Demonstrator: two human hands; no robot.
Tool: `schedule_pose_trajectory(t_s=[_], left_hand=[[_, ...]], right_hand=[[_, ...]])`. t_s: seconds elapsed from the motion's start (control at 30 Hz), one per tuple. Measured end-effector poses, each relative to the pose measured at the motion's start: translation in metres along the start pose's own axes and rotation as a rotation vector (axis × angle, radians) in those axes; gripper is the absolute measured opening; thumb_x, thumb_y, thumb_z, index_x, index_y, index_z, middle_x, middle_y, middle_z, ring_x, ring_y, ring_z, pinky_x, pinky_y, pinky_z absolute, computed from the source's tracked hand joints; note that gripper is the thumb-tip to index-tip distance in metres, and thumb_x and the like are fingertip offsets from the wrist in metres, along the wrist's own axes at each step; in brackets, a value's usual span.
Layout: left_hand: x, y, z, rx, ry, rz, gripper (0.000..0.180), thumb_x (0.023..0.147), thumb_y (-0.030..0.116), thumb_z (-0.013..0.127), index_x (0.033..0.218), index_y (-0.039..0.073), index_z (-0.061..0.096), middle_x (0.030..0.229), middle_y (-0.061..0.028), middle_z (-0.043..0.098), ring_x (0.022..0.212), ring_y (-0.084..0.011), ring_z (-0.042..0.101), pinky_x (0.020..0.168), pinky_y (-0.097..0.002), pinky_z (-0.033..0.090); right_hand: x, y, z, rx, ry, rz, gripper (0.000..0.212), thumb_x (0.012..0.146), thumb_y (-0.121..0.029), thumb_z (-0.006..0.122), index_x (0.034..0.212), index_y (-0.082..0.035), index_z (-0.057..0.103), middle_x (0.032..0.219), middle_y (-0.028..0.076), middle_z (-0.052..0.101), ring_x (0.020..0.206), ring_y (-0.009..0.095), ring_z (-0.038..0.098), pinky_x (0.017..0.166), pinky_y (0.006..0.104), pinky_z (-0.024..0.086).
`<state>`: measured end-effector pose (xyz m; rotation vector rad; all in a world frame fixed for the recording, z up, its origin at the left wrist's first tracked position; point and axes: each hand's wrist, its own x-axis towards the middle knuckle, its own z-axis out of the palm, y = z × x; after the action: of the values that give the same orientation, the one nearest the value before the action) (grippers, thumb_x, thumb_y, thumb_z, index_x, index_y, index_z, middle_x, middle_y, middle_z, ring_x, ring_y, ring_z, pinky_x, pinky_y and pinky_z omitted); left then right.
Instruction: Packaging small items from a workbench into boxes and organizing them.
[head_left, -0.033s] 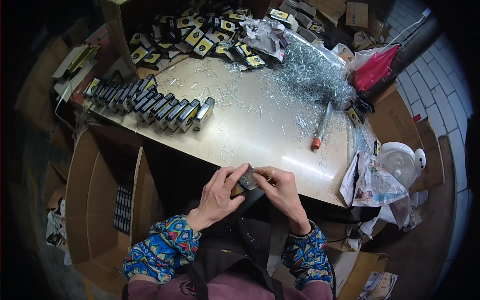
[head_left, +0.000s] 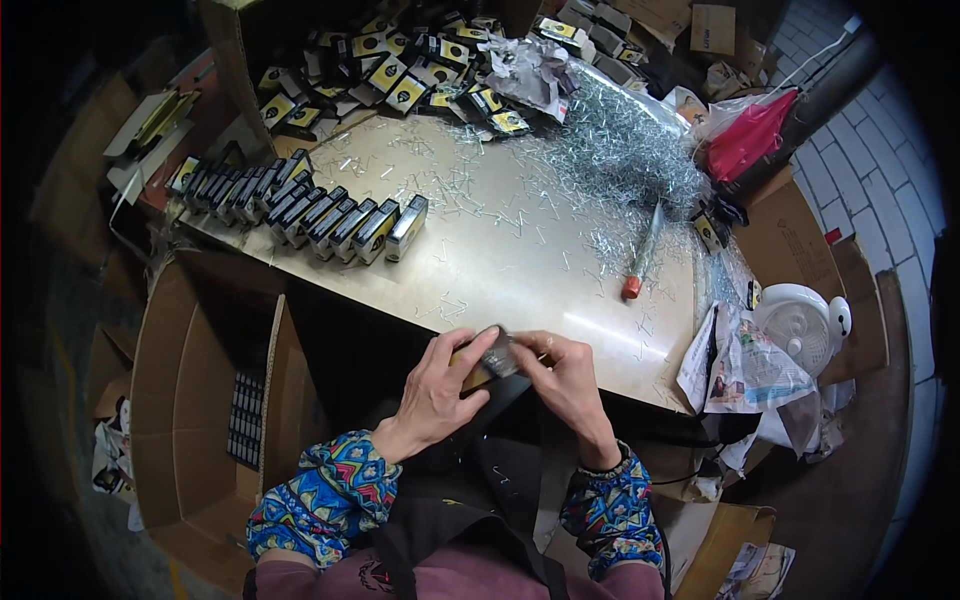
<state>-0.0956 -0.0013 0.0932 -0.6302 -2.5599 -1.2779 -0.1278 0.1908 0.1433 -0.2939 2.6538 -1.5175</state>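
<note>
My left hand [head_left: 435, 385] is closed around a small box [head_left: 487, 362] with a tan side and a dark, grey-silver end, held just off the table's front edge. Its thumb and forefinger grip the box from the left. My right hand [head_left: 562, 380] is pinched against the box's right end; its fingertips are slightly blurred. Any small piece between them is hard to make out. Bent wire pieces [head_left: 520, 215] lie scattered on the metal-topped table [head_left: 480, 280] beyond my hands.
Upright black-and-yellow boxes [head_left: 345, 225] line the table's left edge. More boxes [head_left: 400, 80] are heaped at the back, beside a large wire pile [head_left: 640, 140]. A red-ended tool [head_left: 633, 286] lies at right, near a white fan [head_left: 795, 325]. An open carton [head_left: 190, 400] stands lower left.
My right fingertips have shifted slightly along the box's right end, and the box has turned a little. My left hand stays almost in place.
</note>
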Motion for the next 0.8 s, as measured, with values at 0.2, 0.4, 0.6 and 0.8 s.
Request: schedule_pose_trajectory(t_s=[0.2,0.4,0.6,0.8], left_hand=[[0.003,0.003,0.005,0.017,0.135,0.015,0.102,0.069,0.009,0.083,0.153,0.002,0.024,0.129,-0.0203,0.052,0.111,-0.0391,0.056,0.095,-0.0424,0.05],[0.007,0.007,0.003,-0.076,0.081,-0.108,0.11,0.066,0.008,0.085,0.154,0.002,0.019,0.118,-0.0221,0.056,0.109,-0.0389,0.058,0.093,-0.0431,0.05],[0.004,0.009,0.002,-0.074,0.055,-0.123,0.104,0.066,0.008,0.084,0.151,0.002,0.025,0.113,-0.0207,0.058,0.104,-0.0387,0.061,0.09,-0.0435,0.051],[0.007,0.005,0.003,-0.083,0.092,-0.228,0.074,0.07,0.011,0.079,0.134,0.003,0.043,0.114,-0.0196,0.058,0.105,-0.0401,0.06,0.088,-0.0446,0.051]], right_hand=[[0.003,0.006,-0.003,0.082,-0.004,0.042,0.018,0.09,-0.008,0.069,0.103,0.004,0.073,0.08,0.014,0.074,0.069,0.012,0.067,0.064,0.026,0.053],[0.01,0.005,0.008,0.432,0.032,0.085,0.026,0.093,-0.007,0.069,0.117,0.003,0.069,0.096,0.008,0.072,0.086,0.011,0.066,0.076,0.0243,0.053],[0.015,0.007,0.012,0.596,0.069,0.059,0.027,0.092,-0.003,0.07,0.117,0.004,0.068,0.103,0.009,0.071,0.094,0.014,0.067,0.086,0.0266,0.053],[0.01,0.011,0.009,0.529,0.25,-0.117,0.023,0.088,0.003,0.071,0.111,0.006,0.071,0.102,0.009,0.071,0.09,0.014,0.068,0.084,0.0254,0.053]])
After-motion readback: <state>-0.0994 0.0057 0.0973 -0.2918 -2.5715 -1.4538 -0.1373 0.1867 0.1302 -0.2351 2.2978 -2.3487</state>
